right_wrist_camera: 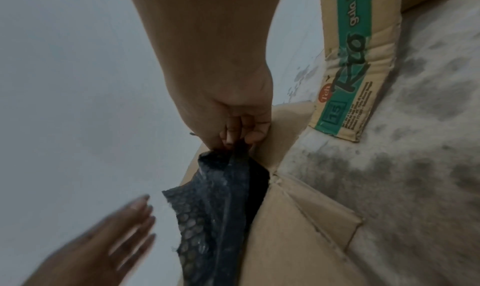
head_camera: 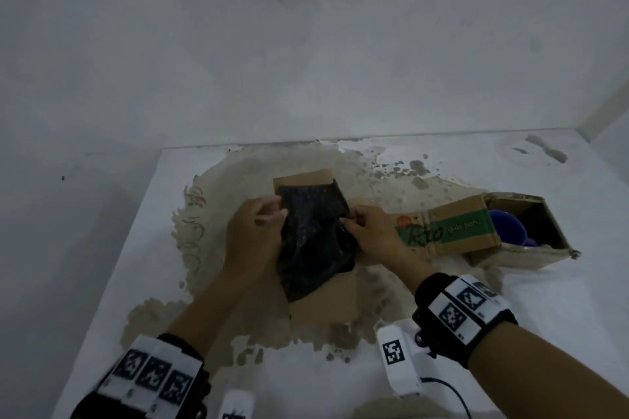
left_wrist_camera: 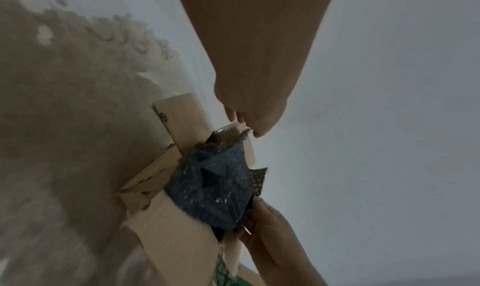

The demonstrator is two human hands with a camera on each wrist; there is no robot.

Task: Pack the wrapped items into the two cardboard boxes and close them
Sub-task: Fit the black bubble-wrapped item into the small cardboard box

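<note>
A black bubble-wrapped item (head_camera: 313, 235) stands in an open cardboard box (head_camera: 326, 306) at the table's middle, its top above the flaps. My right hand (head_camera: 347, 221) pinches the wrap's right edge; the right wrist view shows the fingers (right_wrist_camera: 233, 138) closed on the wrap (right_wrist_camera: 207, 208). My left hand (head_camera: 275, 214) is at the item's left edge with its fingers straight (right_wrist_camera: 116, 235), the tips touching the box flap (left_wrist_camera: 233, 134). A second cardboard box (head_camera: 459, 224) with a green band lies open to the right, a blue cup (head_camera: 507, 224) inside it.
The white table (head_camera: 578, 299) has a large worn brown patch (head_camera: 211, 214) under the boxes. A wall rises directly behind the table, and another stands to the left. The table's left edge runs diagonally beside my left arm.
</note>
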